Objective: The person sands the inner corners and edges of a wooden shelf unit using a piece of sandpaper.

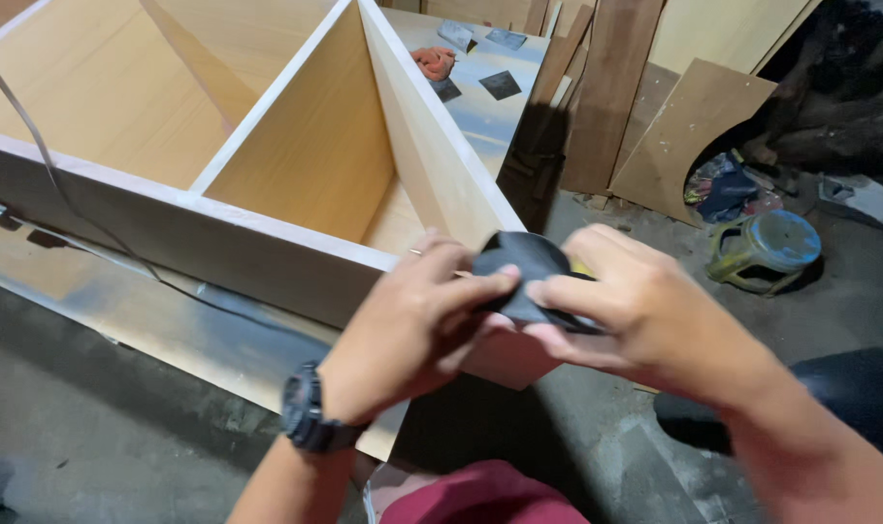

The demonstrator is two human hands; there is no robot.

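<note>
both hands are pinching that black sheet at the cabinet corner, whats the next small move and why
Probably fold the black sheet tighter, then lay it on the corner of the wooden cabinet. The left hand and right hand both pinch it just above that corner, and it looks curled and bunched rather than flat, so it does not seem ready to press on the wood.
</note>
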